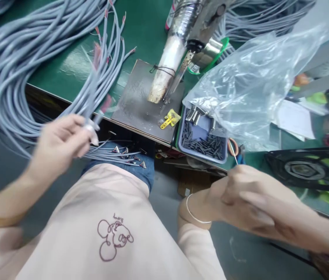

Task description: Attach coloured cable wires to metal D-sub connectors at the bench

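My left hand (65, 136) pinches a grey cable (91, 103) between thumb and fingers at the table's front edge. White wrapping covers some of its fingertips. The cable belongs to a large coiled bundle of grey cables (9, 58), whose stripped ends show reddish wires. On my lap lie more grey cables with small metal connectors (117, 149). My right hand (219, 202), a thin bracelet at its wrist, is low on the right. It overlaps another person's forearm and hand (286, 206) coming from the right edge. Blur and overlap hide how its fingers lie.
A soldering iron (178, 74) in a stand with a white-wrapped tube is over a dark plate (135, 97). Beside it are a yellow tag (170, 118), a bin of small black pieces (225, 155), a clear plastic bag (248, 85), orange-handled pliers (233, 147) and a black fan (307, 169).
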`<act>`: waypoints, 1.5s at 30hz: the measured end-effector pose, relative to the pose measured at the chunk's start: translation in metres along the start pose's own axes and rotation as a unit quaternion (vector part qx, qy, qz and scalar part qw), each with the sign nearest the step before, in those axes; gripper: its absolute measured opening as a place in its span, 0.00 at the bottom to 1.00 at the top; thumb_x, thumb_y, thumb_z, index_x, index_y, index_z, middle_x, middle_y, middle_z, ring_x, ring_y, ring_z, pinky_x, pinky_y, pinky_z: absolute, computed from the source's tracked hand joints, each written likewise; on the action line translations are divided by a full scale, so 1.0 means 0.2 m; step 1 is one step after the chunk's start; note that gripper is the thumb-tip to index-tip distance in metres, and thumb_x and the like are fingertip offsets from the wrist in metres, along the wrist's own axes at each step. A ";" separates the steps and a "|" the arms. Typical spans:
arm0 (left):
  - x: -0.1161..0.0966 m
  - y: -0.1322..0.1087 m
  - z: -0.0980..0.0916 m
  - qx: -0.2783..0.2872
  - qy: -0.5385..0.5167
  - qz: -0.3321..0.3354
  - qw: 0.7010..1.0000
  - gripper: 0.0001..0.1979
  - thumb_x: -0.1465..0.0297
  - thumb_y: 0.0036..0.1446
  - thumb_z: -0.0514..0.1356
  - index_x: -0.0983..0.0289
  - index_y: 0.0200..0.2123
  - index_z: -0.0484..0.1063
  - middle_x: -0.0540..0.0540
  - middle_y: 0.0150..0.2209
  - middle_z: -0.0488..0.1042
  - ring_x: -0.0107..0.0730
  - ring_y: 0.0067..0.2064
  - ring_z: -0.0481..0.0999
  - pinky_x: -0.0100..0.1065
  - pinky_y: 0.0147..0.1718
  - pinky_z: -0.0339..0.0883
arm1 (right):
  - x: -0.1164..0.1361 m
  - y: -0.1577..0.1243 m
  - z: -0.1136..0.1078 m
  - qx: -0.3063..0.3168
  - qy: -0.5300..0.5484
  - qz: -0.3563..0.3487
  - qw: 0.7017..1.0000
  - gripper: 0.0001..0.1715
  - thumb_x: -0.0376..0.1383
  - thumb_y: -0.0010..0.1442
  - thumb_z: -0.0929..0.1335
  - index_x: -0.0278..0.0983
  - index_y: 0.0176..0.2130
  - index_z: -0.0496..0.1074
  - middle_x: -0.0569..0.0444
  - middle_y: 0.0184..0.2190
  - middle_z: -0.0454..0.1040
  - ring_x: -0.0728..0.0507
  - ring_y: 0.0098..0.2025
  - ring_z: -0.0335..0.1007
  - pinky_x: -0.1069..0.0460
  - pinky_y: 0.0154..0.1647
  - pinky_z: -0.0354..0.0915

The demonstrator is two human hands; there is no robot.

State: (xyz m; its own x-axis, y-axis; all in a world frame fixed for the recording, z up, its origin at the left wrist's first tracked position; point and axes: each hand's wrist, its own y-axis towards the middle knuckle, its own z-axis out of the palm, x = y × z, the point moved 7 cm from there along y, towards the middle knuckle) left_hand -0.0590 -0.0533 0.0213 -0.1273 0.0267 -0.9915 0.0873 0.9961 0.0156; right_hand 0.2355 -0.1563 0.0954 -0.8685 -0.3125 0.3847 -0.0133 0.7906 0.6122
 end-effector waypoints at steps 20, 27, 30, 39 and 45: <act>0.02 0.63 0.27 -0.109 0.320 0.086 0.937 0.26 0.74 0.46 0.76 0.63 0.49 0.74 0.56 0.62 0.66 0.47 0.65 0.56 0.53 0.70 0.45 | -0.49 0.14 0.18 0.083 -0.220 -0.033 0.971 0.10 0.36 0.64 0.67 0.41 0.30 0.66 0.58 0.25 0.74 0.45 0.27 0.68 0.51 0.27 0.54; 0.13 0.62 0.18 -0.119 0.202 0.179 0.955 0.14 0.64 0.50 0.75 0.61 0.32 0.73 0.55 0.46 0.77 0.44 0.57 0.66 0.50 0.65 0.57 | -0.74 0.19 0.34 0.168 -0.104 -0.020 0.980 0.08 0.36 0.61 0.66 0.43 0.29 0.64 0.49 0.44 0.81 0.39 0.46 0.76 0.46 0.44 0.68; 0.11 0.59 0.13 -0.166 0.103 0.205 0.959 0.11 0.64 0.54 0.72 0.60 0.38 0.77 0.53 0.39 0.78 0.39 0.47 0.74 0.43 0.52 0.69 | -0.77 0.20 0.34 0.191 -0.162 -0.003 0.968 0.08 0.39 0.63 0.66 0.43 0.31 0.67 0.49 0.35 0.78 0.39 0.40 0.74 0.48 0.37 0.65; -0.03 0.17 0.55 0.308 -0.229 -0.046 0.922 0.16 0.62 0.50 0.73 0.68 0.34 0.77 0.50 0.21 0.75 0.21 0.17 0.68 0.25 0.16 0.61 | -0.70 0.23 0.41 0.268 -0.231 -0.004 0.935 0.04 0.35 0.61 0.66 0.40 0.32 0.69 0.50 0.30 0.74 0.42 0.32 0.69 0.51 0.28 0.51; 0.16 0.10 0.63 0.242 -0.330 -0.169 0.897 0.12 0.70 0.51 0.70 0.67 0.34 0.70 0.51 0.25 0.79 0.16 0.16 0.65 0.22 0.14 0.54 | -0.62 0.25 0.31 0.199 -0.262 0.021 0.944 0.09 0.35 0.59 0.67 0.39 0.27 0.66 0.53 0.30 0.73 0.47 0.27 0.62 0.51 0.26 0.48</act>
State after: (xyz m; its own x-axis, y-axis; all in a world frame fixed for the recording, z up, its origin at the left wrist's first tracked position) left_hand 0.0641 -0.0436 -0.0266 0.3715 -0.4853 -0.7915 0.5926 0.7802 -0.2002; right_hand 0.3119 -0.0453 0.0360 -0.9969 -0.0546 -0.0562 -0.0672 0.9642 0.2564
